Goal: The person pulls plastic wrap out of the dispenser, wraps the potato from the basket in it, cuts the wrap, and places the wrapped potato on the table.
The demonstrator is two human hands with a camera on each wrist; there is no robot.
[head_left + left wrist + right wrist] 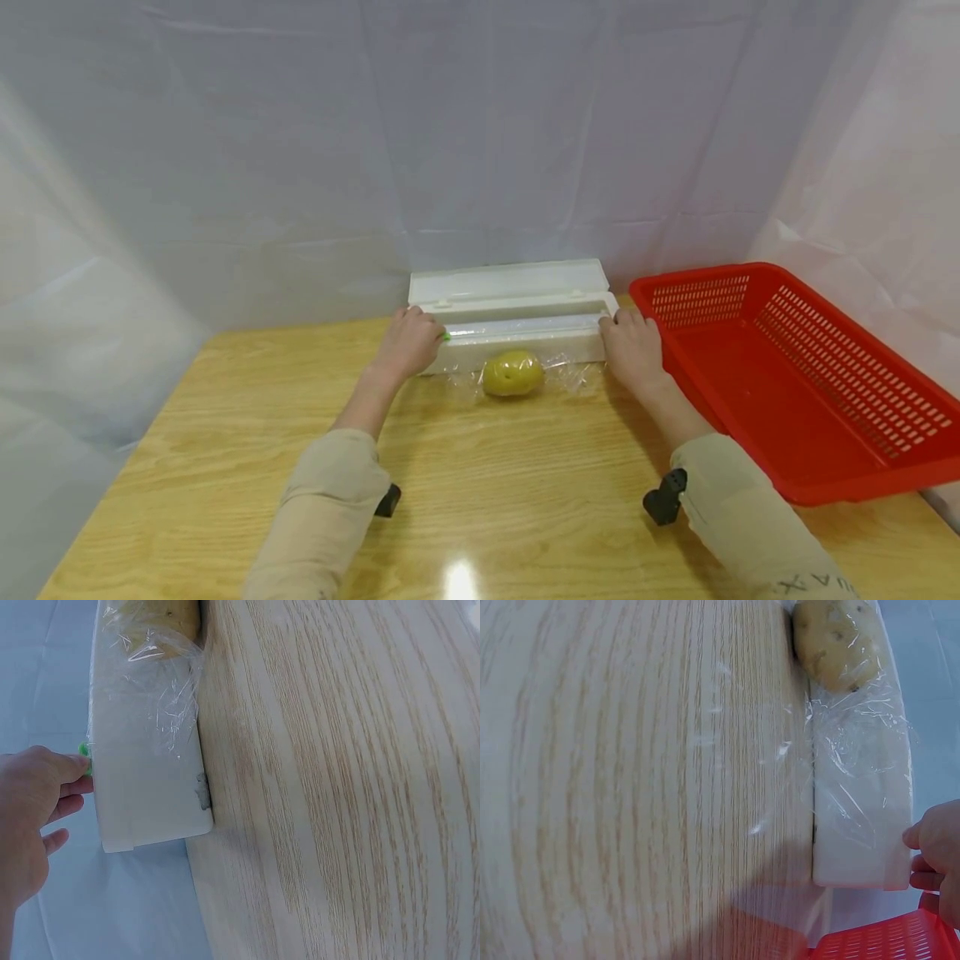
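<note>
A long white cling film dispenser (465,360) lies crosswise near the back of the table, its lid (510,282) tipped back and a film roll (525,324) inside. Film (851,742) hangs down the front and clings around a yellowish potato (512,373), which sits against the front wall. At the left end, my left hand (408,343) pinches a small green slide cutter (85,757) on the front rim between thumb and fingers. My right hand (633,346) grips the dispenser's right end, thumb (911,836) at the front edge and fingers curled behind.
A red perforated basket (832,492) stands on the right, close beside my right hand and forearm. Behind the dispenser hangs a pale sheet (480,150), with more sheeting at both sides. The wooden table (510,492) stretches between my forearms.
</note>
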